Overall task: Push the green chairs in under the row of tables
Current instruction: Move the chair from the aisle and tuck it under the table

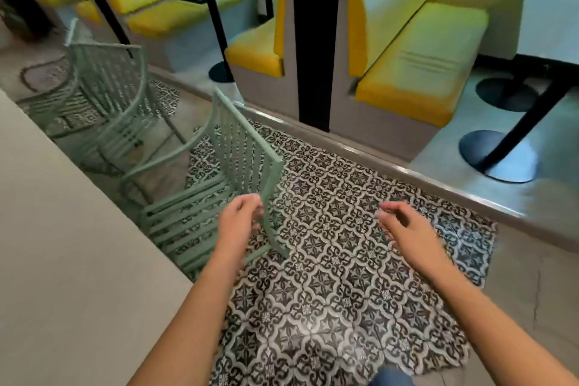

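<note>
A pale green slatted chair stands beside the beige table on my left, its seat partly under the table edge and its back toward me. A second green chair stands farther along the same table. My left hand hovers just at the near corner of the first chair's back, fingers loosely curled, holding nothing. My right hand floats over the patterned floor to the right of the chair, fingers apart and empty.
Black-and-white patterned tiles cover the aisle. A raised grey step runs along the right, carrying yellow booth benches, a black pillar and dark pedestal tables.
</note>
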Tool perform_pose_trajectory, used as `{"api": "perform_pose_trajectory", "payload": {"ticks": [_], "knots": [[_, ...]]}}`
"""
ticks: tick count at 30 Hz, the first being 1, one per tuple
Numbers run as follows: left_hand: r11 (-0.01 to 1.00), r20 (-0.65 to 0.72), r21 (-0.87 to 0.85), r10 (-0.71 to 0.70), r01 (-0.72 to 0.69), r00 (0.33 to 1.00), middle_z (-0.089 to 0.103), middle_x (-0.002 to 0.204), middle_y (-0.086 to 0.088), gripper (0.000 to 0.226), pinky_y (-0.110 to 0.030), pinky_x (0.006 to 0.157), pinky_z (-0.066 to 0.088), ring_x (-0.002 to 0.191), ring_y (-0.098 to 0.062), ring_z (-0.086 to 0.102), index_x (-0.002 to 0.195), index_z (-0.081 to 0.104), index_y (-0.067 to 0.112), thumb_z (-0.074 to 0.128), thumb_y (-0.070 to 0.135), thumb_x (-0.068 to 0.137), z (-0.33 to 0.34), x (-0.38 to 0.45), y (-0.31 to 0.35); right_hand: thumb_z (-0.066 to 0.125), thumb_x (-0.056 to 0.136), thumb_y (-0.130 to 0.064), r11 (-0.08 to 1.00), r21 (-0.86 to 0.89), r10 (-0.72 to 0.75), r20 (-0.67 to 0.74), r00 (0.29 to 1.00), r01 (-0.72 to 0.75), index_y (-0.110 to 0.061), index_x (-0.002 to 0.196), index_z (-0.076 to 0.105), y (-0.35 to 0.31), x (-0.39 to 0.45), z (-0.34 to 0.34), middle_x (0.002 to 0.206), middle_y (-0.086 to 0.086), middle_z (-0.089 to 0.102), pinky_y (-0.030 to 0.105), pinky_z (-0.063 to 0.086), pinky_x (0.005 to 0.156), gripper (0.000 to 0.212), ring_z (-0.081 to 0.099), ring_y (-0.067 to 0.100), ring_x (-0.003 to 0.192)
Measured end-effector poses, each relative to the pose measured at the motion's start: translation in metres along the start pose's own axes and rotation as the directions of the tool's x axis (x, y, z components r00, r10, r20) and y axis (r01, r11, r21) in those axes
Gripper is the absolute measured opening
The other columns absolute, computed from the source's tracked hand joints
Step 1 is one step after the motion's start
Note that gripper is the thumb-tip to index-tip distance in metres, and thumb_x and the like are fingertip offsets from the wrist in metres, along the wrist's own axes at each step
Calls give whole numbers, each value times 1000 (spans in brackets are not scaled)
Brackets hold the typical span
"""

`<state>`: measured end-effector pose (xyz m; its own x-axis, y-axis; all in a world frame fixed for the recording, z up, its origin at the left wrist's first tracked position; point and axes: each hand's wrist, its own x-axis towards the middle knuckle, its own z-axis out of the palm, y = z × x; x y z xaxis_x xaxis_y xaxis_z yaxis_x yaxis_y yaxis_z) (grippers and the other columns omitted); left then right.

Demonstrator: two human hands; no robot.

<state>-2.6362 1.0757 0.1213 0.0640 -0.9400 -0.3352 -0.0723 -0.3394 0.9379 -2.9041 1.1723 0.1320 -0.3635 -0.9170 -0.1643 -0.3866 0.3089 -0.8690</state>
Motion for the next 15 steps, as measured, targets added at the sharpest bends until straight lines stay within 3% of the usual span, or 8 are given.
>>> {"api": "perform_pose_trajectory", "payload": {"ticks": [3,5,9,11,15], "knots": [[1000,-72,-17,-10,9,997,68,95,-3,11,-38,85,50,93,-21,63,91,65,20,56,26,92,33,48,15,53,93,-30,999,3,-47,65,997,47,-24,120,57,-3,83,-5,99,-6,64,13,40,48,28,60,19,68],[1000,-130,-11,-19,18,991,69,96,-2,11,-38,83,51,95,-21,65,93,65,20,57,28,92,56,80,20,53,94,-29,998,41,-43,124,991,38,-25,120,57,2,138,-5,98,-4,65,16,41,51,27,61,22,69],[998,-274,5,-61,65,960,69,99,-3,12,-36,80,51,89,-18,64,96,66,21,57,28,92,101,131,35,52,94,-26,995,85,-72,289,955,49,-23,118,57,2,237,-8,90,7,65,17,38,45,25,45,9,56],[996,-326,29,-67,81,943,69,100,-4,12,-32,75,50,92,-20,64,96,66,22,57,30,92,115,145,44,51,95,-27,995,64,-99,365,926,81,-26,118,56,-7,272,-11,91,-1,63,17,40,47,24,49,11,61],[993,-416,66,-63,100,907,68,102,2,14,-32,83,51,94,-13,63,100,65,24,57,33,93,133,180,71,54,93,-27,987,11,-144,492,859,158,-25,119,56,-41,351,-5,91,-13,60,20,51,60,26,55,5,64]]}}
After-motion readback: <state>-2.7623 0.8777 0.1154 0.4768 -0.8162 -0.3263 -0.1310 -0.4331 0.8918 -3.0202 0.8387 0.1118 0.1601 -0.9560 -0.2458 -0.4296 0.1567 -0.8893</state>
